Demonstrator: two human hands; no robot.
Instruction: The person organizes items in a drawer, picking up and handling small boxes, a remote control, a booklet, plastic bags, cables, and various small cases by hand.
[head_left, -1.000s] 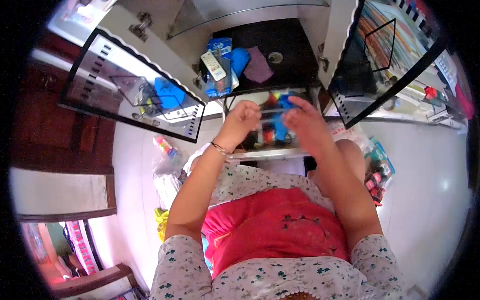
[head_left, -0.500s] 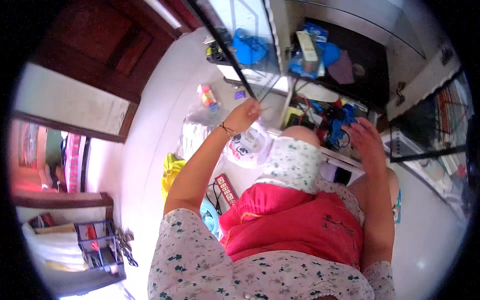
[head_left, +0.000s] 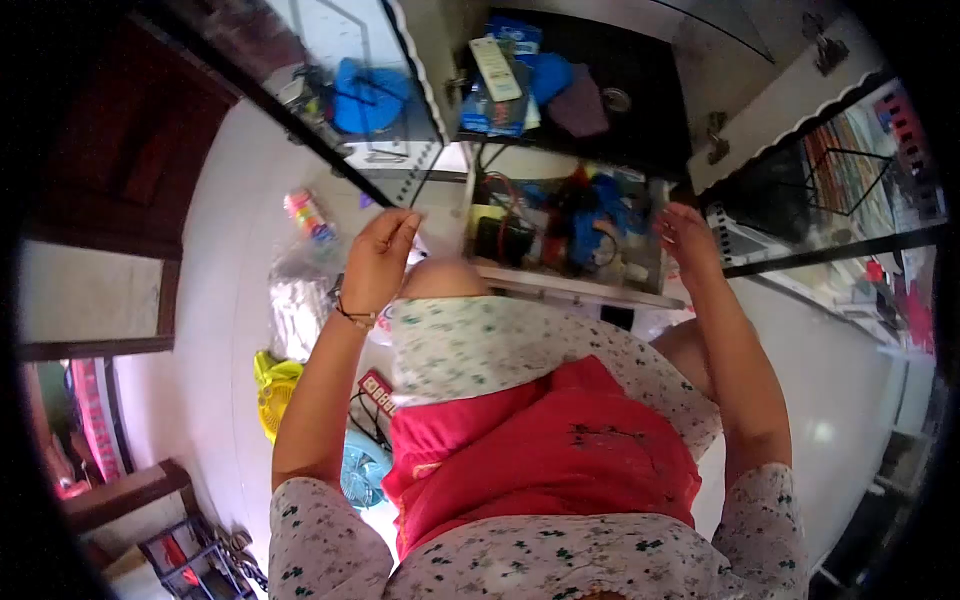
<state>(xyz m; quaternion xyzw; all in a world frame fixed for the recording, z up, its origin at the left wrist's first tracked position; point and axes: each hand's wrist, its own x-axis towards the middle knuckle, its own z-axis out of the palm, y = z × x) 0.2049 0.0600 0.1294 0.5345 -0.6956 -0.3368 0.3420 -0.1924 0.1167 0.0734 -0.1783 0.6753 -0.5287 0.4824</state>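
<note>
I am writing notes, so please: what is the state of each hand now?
Left hand: closed in a pinch; cannot tell if it holds something.
Right hand: loosely open beside the drawer, nothing visible in its grip.

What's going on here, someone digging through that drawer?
A person sits at an open drawer full of jumbled things, including blue items and cables. The left hand is beside the drawer, fingers closed; I can't tell whether it holds anything small. The right hand is at the drawer's right side, fingers partly curled, its grip unclear. Above, a pale remote lies on blue packets on a dark shelf, and the glass doors stand open.
</note>
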